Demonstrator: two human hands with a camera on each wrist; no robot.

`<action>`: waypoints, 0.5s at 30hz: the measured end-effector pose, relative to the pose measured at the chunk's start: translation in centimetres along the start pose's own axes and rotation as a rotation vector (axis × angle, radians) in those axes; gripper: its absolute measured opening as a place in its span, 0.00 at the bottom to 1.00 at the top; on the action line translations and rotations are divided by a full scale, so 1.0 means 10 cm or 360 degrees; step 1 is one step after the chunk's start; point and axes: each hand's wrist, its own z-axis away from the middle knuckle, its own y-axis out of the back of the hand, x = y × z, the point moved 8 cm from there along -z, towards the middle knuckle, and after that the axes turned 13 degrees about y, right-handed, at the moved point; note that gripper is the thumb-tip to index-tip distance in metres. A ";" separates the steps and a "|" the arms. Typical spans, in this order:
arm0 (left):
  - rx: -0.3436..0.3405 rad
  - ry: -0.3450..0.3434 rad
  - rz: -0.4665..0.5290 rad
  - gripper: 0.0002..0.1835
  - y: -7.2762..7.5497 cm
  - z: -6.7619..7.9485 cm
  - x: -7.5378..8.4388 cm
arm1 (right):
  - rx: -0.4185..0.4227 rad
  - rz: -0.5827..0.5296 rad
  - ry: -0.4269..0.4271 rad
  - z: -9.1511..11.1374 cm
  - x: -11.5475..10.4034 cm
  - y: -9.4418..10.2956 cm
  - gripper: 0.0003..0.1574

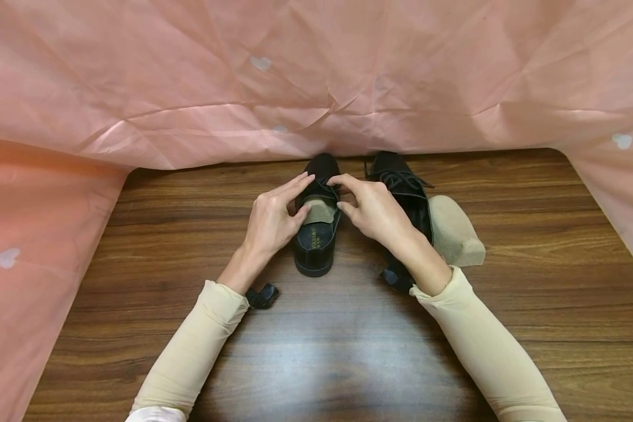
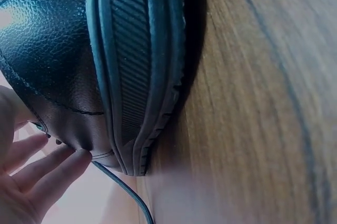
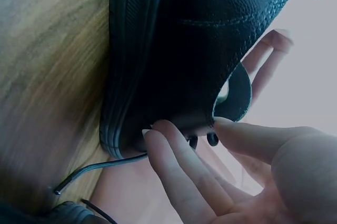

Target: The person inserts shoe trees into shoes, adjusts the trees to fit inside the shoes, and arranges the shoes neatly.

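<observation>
A black lace-up shoe (image 1: pixel 315 256) stands on the wooden tabletop, heel towards me, with a beige moulded shoe insert (image 1: pixel 319 212) in its opening. On its left side rests my left hand (image 1: pixel 270 221); its fingertips touch the upper by the laces and its thumb is at the opening's edge. From the right, my right hand (image 1: pixel 375 212) touches the same shoe near the laces, index finger bent, thumb by the collar. In the right wrist view two fingertips (image 3: pixel 163 132) lie against the shoe's side. Neither hand visibly pinches anything.
A second black lace-up shoe (image 1: pixel 395 176) stands to the right, partly hidden under my right forearm. Beside it lies another beige moulded insert (image 1: pixel 453 231). A pink cloth (image 1: pixel 316 88) with pale hearts hangs behind the table's back edge. Black wrist devices (image 1: pixel 264 296) show beneath both wrists.
</observation>
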 end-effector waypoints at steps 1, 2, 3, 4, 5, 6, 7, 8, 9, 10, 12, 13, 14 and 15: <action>-0.0004 0.0012 0.0000 0.28 0.00 0.00 -0.01 | 0.0002 -0.0008 -0.0005 0.00 0.00 -0.01 0.28; -0.0009 0.0022 0.0001 0.28 -0.01 0.00 -0.02 | 0.0003 -0.0013 -0.0010 0.01 0.01 -0.02 0.28; -0.0013 0.0034 0.0001 0.28 -0.01 0.00 -0.03 | 0.0003 -0.0017 -0.0015 0.01 0.01 -0.02 0.29; -0.0019 0.0044 -0.0002 0.28 -0.01 0.01 -0.03 | -0.0001 -0.0018 -0.0020 0.01 0.01 -0.03 0.29; -0.0022 0.0053 -0.0001 0.28 -0.01 0.01 -0.04 | -0.0005 -0.0023 -0.0026 0.02 0.00 -0.04 0.30; -0.0026 0.0059 -0.0002 0.28 -0.01 0.01 -0.05 | -0.0012 -0.0027 -0.0034 0.02 0.00 -0.05 0.31; -0.0031 0.0063 -0.0002 0.28 -0.01 0.01 -0.06 | -0.0021 -0.0032 -0.0045 0.03 0.00 -0.07 0.32; -0.0036 0.0067 0.0001 0.28 -0.01 0.01 -0.06 | -0.0032 -0.0035 -0.0056 0.03 0.00 -0.08 0.33; -0.0038 0.0071 0.0000 0.28 -0.01 0.02 -0.06 | -0.0041 -0.0044 -0.0072 0.04 0.00 -0.09 0.33; -0.0040 0.0074 -0.0002 0.28 -0.01 0.02 -0.07 | -0.0046 -0.0048 -0.0085 0.05 0.00 -0.10 0.34; -0.0045 0.0086 -0.0004 0.27 -0.01 0.02 -0.08 | -0.0053 -0.0063 -0.0101 0.05 -0.01 -0.12 0.35; -0.0049 0.0095 -0.0008 0.27 -0.01 0.02 -0.08 | -0.0055 -0.0062 -0.0104 0.06 -0.01 -0.13 0.36; -0.0055 0.0108 -0.0010 0.27 -0.01 0.02 -0.09 | -0.0059 -0.0062 -0.0107 0.06 -0.02 -0.14 0.37; -0.0062 0.0122 -0.0012 0.27 -0.01 0.03 -0.10 | -0.0064 -0.0064 -0.0110 0.06 -0.03 -0.15 0.38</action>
